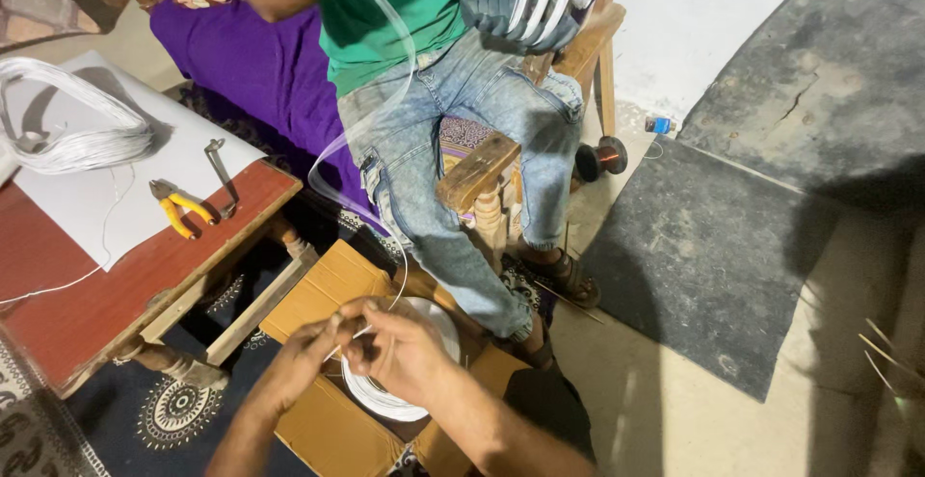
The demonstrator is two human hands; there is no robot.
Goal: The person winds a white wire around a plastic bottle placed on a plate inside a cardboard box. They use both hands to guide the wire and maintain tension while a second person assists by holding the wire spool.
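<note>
My left hand (301, 359) and my right hand (400, 350) meet over a coil of white cord (385, 402) lying in an open cardboard box (323, 289). Both pinch a thin white cord (405, 246) between the fingertips. That cord rises in a long loop up past the leg of a person in jeans (453, 149) and a green shirt who sits on a wooden chair (482, 173). The person's hands are out of frame.
A red wooden table (116, 284) at left carries a white sheet, a bundle of white cord (82, 140), yellow-handled pliers (178, 209) and a metal crank (222, 173). A copper wire spool (602, 157) lies by the chair. Dark mats (703, 255) cover the floor at right.
</note>
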